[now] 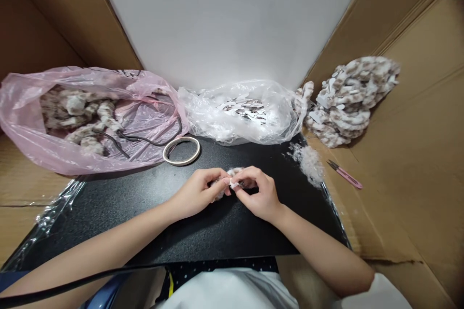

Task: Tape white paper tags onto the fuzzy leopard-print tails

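Observation:
Over the black tabletop [155, 231], both of my hands pinch a small piece of brown-and-white plush fabric [237, 171]. My left hand [203, 188] grips it from the left, thumb and forefinger pressed together. From the other side my right hand [259, 190] is closed on it, its fingertips almost meeting the left ones. A small white bit [233, 185] shows between the fingertips; I cannot make out exactly what it is. The fingers hide much of the plush piece.
At the left lies a pink plastic bag [152, 123] with plush pieces and dark cord. A clear bag [206, 120] holds flat white pieces. Nearby are a tape roll [181, 163], white fluff [308, 163], pink-handled thread snips [348, 177] and a plush pile [357, 96]. Cardboard walls [409, 154] flank the table.

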The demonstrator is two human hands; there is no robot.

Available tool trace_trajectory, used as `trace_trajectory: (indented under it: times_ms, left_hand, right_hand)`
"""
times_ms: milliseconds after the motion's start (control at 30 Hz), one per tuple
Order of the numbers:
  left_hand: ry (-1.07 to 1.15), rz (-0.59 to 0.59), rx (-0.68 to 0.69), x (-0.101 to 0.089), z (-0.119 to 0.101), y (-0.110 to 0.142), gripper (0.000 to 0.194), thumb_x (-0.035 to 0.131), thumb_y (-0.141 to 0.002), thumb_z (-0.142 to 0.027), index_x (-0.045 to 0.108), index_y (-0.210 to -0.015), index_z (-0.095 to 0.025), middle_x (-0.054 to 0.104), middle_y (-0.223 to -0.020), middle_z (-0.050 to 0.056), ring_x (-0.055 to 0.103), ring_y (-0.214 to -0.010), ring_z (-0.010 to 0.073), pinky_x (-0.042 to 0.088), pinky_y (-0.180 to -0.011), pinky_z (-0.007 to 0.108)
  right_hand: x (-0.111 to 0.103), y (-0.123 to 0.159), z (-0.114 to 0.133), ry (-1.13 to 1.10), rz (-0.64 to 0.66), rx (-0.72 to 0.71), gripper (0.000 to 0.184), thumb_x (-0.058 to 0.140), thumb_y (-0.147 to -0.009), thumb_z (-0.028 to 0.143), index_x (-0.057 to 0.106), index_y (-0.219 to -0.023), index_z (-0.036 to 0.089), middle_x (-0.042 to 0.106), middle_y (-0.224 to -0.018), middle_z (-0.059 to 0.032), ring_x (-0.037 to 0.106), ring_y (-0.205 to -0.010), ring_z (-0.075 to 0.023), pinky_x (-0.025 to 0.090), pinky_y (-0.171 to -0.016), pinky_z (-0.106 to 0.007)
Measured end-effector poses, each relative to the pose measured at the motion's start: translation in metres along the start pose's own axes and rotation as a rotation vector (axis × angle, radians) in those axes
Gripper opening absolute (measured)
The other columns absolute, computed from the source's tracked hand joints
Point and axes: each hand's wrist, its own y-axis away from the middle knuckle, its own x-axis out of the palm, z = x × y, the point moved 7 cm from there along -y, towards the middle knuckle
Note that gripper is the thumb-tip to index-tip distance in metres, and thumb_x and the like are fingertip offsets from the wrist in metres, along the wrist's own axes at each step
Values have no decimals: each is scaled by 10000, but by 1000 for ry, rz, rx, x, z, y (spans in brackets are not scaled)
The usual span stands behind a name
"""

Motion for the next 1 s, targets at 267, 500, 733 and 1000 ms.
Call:
trace_trajectory:
  times_ms: [267,500,733,1000]
  left_hand:
    - [-82,-105,154,-14,-7,-2,366,601,-837,-343,546,-1150,-161,708,-924,75,649,-799,192,513,-735,328]
    - [-586,-209,415,-18,-27,2,220,589,-869,-298,647,-1061,-209,701,-999,56,598,-952,218,391,-919,405]
    - [-65,-120,170,-19,-5,-8,201,572,-864,-366,584,-889,-167,627,-807,28,575,-719,154,451,-662,269]
    - [-102,-103,289,-19,-12,-3,252,636,-829,-274,561,-1055,-192,638,-981,45,599,-904,177,453,-801,288]
  right_hand:
    - [-8,-7,-27,-461,-166,471,432,809,-609,258,454,-853,238,640,-740,40,653,-716,-135,546,-704,-271]
    - [0,-1,-42,-734,-156,746,559,881,-471,237,444,-818,219,659,-688,57,613,-578,-95,499,-552,-204]
    - [11,4,-46,-974,-56,959,581,900,-408,165,482,-810,209,629,-653,80,617,-591,-77,495,-601,-183]
    - [10,3,-41,-986,-35,942,583,887,-421,129,472,-826,190,643,-660,63,617,-546,-77,500,-562,-173]
